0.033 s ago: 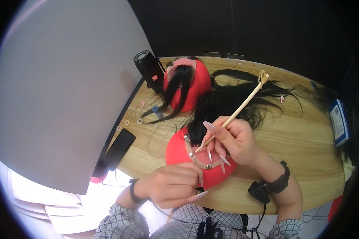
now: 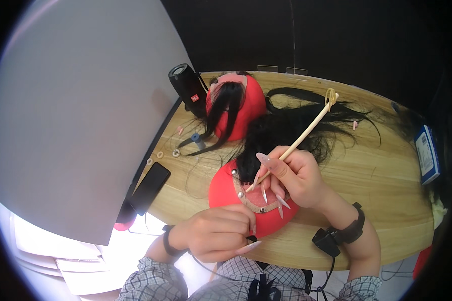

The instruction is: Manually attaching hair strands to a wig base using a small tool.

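Pinched in my right hand (image 2: 304, 179) is a ventilating needle with a slim wooden handle (image 2: 307, 130); a rubber band is wound on its upper end. Its low end touches a mesh wig cap (image 2: 253, 201), pinned with silver round-headed pins on a red head form (image 2: 220, 191). Any hook at the tip is too small to see. Long black hair (image 2: 258, 143) spreads from the cap to the far side. My left hand (image 2: 217, 230) is closed against the near edge of the form, with a small dark tuft, looking like black hair, showing between thumb and fingers.
Behind stands a second red head form (image 2: 253, 103) with black hair, beside a black cylindrical speaker (image 2: 187, 88). To the left lie a phone (image 2: 151, 186), a blue-grey spool (image 2: 198, 140) and small rings. A blue-and-white box (image 2: 427, 154) stands at the right edge.
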A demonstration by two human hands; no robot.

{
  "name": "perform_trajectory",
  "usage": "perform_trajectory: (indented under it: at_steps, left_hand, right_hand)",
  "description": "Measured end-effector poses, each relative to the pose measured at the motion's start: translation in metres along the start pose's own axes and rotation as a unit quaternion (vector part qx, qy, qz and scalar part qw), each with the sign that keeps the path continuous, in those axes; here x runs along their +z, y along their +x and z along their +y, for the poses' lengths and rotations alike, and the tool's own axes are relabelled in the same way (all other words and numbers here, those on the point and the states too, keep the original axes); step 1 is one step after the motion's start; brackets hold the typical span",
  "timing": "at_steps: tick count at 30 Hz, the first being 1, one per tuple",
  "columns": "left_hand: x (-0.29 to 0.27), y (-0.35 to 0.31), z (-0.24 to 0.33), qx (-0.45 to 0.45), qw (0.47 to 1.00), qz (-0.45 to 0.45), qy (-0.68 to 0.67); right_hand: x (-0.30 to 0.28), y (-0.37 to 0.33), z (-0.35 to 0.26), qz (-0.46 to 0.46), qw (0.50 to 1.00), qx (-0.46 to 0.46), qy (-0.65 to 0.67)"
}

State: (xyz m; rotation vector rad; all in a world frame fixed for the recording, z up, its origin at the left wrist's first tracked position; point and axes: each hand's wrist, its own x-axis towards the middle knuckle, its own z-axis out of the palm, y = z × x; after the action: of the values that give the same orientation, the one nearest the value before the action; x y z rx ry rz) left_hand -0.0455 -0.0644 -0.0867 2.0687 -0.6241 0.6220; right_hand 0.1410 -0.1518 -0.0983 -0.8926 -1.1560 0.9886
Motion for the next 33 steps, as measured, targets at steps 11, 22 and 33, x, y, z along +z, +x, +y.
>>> perform_trajectory:
  at_steps: [11,22,33]
  left_hand:
    - [-0.0013,0.0007,0.0027,-0.002,1.0,-0.006,0.0]
    - [0.0003,0.0006,0.0018,0.002,1.0,-0.001,-0.004]
    - [0.0009,0.0009,0.0012,0.009,1.0,-0.008,0.004]
  right_hand:
    - [-0.0006,0.0006,0.0006,0.024,1.0,0.001,-0.002]
    - [0.0005,0.0007,0.0014,0.034,0.999,0.007,-0.001]
    - [-0.0027,-0.0012,0.0046,-0.004,1.0,-0.014,0.007]
